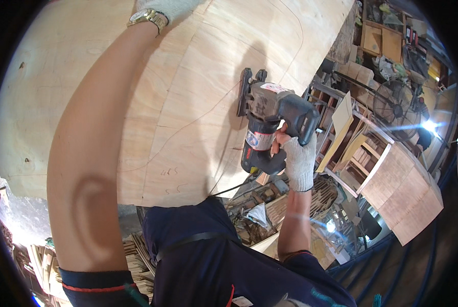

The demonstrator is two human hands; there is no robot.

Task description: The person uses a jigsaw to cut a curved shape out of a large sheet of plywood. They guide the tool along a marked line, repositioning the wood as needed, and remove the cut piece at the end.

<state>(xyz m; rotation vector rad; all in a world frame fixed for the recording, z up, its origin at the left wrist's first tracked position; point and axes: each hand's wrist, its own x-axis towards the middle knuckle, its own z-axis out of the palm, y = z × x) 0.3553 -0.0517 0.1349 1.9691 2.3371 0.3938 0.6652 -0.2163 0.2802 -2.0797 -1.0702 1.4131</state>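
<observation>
A large pale plywood sheet (188, 46) with curved pencil lines fills the upper left. A black cordless jigsaw (264, 123) rests on it near the right, a dark cut line running below its base. My right hand (297, 159), in a white knit glove with bare fingertips, is closed on the jigsaw's handle. My left hand (173, 9), gloved, with a metal watch at the wrist, is on the sheet's upper part; its fingers are out of the frame.
Wooden frames and panels (397, 184) stand to the right beside a black standing fan (392, 100). Stacked offcuts and thin boards (280, 202) lie below the sheet, with more wood strips (40, 256) at lower left. Shelved clutter (385, 36) is at upper right.
</observation>
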